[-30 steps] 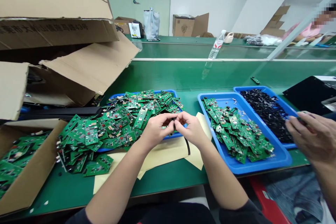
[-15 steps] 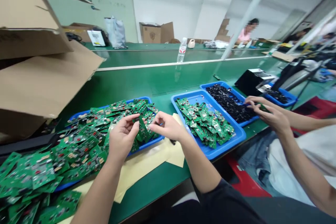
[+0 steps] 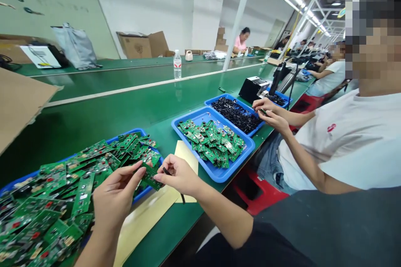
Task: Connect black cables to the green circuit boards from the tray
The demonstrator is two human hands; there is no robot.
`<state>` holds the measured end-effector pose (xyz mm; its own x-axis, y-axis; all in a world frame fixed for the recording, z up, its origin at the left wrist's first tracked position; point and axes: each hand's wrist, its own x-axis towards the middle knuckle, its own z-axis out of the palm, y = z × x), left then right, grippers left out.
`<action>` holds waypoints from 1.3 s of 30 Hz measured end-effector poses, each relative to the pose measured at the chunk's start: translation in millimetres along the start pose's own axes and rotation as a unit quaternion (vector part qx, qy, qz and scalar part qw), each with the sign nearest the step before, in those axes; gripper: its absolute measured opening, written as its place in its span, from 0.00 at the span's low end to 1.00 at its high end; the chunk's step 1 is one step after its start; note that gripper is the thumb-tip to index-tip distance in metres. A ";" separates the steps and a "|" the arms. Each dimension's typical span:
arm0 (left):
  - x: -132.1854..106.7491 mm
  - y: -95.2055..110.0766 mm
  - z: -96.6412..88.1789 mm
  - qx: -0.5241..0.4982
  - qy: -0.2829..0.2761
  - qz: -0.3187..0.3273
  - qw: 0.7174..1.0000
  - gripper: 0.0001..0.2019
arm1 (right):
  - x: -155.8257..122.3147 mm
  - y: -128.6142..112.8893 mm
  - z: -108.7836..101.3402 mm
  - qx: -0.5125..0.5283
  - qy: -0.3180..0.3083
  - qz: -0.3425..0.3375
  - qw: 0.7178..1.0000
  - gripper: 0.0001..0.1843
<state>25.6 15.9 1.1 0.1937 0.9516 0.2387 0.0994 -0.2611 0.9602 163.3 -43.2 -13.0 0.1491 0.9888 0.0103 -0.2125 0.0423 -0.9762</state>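
My left hand (image 3: pixel 115 194) pinches one end of a green circuit board (image 3: pixel 152 176) between thumb and fingers. At the board's other end is my right hand (image 3: pixel 178 175), its fingers closed around a slim black stick-like tool (image 3: pixel 167 171). The tool's far end pokes out below the palm, and its exact kind cannot be made out. My right thumb and fingertips are close against the board's edge. Under and left of my hands, a large heap of circuit boards (image 3: pixel 84 187) fills and overflows a blue tray (image 3: pixel 145 198).
Right of my hands stands a blue tray (image 3: pixel 216 174) of circuit boards, with a tray of small black parts (image 3: pixel 234 114) behind. A co-worker's hands (image 3: pixel 271 114) work beside it. Yellow paper (image 3: pixel 138 225) lies along the table edge. A bottle (image 3: pixel 177 66) stands farther back.
The view has swung right, so the trays appear farther left and more of the co-worker shows. The held board has tipped from upright to slanted. More of the black tool shows in my right hand.
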 end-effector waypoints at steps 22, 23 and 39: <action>5.0 -3.0 -1.6 0.070 -0.165 -0.008 0.984 0.29 | -12.6 -56.7 -174.3 -0.231 0.377 -0.023 0.897 0.23; 4.9 -3.6 -2.0 0.075 -0.166 -0.004 0.983 0.28 | -15.4 -53.8 -166.4 -0.214 0.359 -0.055 0.907 0.26; 5.4 -3.9 -3.7 0.192 -0.177 0.073 0.963 0.25 | 11.4 0.2 -118.5 -0.676 0.120 -0.022 0.727 0.39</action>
<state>22.7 22.7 -0.8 0.5461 0.8031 0.2383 0.3852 -0.4934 0.7798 279.4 -48.9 -38.6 0.3258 0.9304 0.1680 0.9164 -0.2670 -0.2981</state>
